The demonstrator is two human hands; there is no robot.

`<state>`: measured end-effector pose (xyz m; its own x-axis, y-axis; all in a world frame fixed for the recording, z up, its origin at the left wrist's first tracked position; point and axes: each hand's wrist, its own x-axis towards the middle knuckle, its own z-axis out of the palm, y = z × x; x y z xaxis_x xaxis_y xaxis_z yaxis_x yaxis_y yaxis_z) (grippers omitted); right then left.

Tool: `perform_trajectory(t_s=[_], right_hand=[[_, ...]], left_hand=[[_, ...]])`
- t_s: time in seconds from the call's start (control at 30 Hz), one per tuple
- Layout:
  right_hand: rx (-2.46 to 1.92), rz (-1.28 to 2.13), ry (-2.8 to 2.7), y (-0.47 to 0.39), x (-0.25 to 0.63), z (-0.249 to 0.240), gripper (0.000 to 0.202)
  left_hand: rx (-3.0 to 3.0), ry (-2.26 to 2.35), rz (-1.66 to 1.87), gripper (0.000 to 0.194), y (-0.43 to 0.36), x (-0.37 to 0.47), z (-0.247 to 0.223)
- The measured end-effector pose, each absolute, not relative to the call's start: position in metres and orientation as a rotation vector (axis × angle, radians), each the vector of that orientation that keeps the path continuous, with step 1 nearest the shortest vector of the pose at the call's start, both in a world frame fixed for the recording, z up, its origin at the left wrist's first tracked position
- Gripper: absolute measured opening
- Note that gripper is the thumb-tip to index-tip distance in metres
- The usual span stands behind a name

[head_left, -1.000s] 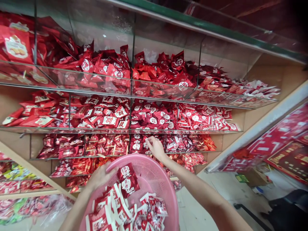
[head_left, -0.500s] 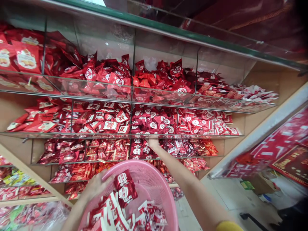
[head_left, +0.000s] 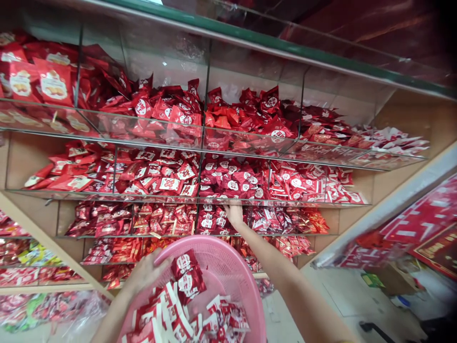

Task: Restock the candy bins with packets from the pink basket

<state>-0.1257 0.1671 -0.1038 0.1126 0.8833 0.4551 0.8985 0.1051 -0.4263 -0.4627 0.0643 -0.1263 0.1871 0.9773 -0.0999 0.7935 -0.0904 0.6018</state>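
Observation:
My left hand (head_left: 150,271) is closed over the left rim of a pink plastic basket (head_left: 250,286). In the basket lie red-and-white packets (head_left: 171,309), with two dark red packets (head_left: 187,276) on top near the far wall. My right hand (head_left: 234,214) reaches to a lower shelf compartment, just below the glass edge of the shelf above. It is beside dark red packets with white oval labels (head_left: 209,220). Its fingertips are partly hidden there, and whether they pinch a packet does not show.
Glass shelves with dividers hold several kinds of red packets (head_left: 167,183). A glass ledge (head_left: 250,155) runs across above my right hand. At lower left stands another rack with yellow packets (head_left: 39,255). Red printed goods (head_left: 421,219) and a cardboard box (head_left: 389,276) are at right.
The view has shifted slightly, so the shelves sit a little further right. My right hand has drawn slightly out and down from under the shelf edge. My left hand still holds the basket.

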Motion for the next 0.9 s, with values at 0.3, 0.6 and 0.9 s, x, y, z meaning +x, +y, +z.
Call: perform_trajectory(t_s=[0.3,0.6,0.9], right_hand=[[-1.461,0.087,-1.467,0.09,-0.133,-0.108,0.031],[-1.238,1.086,-0.897,0.032,-0.153,-0.095,0.035],[-1.087,1.521,-1.02,0.016,-0.161,-0.092,0.035]], left_hand=[[1.945,1.701,0.417,0.069,0.07,-0.455,-0.121],[1.967,1.662,0.274,0.083,0.078,-0.451,-0.124],[1.979,1.668,0.358,0.069,0.074,-0.45,-0.121]])
